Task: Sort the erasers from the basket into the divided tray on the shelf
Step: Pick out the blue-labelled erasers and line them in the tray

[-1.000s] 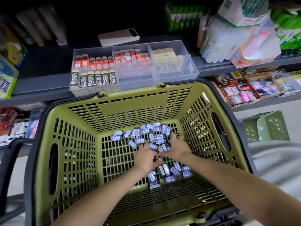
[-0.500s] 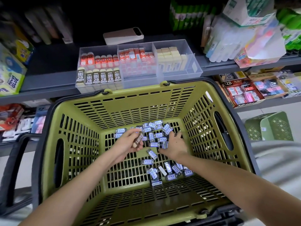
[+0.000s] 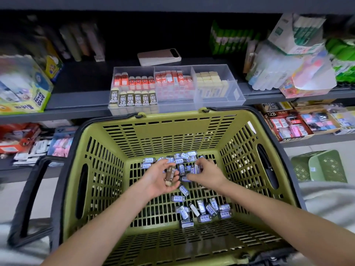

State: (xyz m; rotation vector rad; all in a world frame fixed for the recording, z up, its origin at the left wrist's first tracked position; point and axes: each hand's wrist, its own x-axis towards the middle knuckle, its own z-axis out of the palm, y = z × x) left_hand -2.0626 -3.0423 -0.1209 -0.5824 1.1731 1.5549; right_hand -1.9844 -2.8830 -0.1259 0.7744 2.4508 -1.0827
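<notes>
A green basket [image 3: 107, 169] holds several small blue-wrapped erasers [image 3: 203, 209] scattered on its floor. My left hand [image 3: 157, 179] is palm up inside the basket, fingers curled around a brown-sleeved eraser [image 3: 170, 174]. My right hand [image 3: 206, 174] is beside it, fingers down in the far pile and pinching blue erasers [image 3: 195, 168]. On the shelf behind stands the clear divided tray [image 3: 238, 93] with brown 2B erasers [image 3: 133, 98] front left, orange ones [image 3: 134, 80] behind them, red ones [image 3: 172, 76] in the middle and cream ones [image 3: 208, 81] to the right.
A white power bank [image 3: 159, 56] lies behind the tray. A glue box [image 3: 25, 87] stands left on the shelf, plastic packs [image 3: 288, 70] right. Lower shelves hold eraser boxes [image 3: 288, 125]. A second green basket [image 3: 318, 166] sits on the floor at right.
My left hand has lifted out of the pile with a brown eraser and turned palm up. My right hand has shifted toward the far pile of blue erasers.
</notes>
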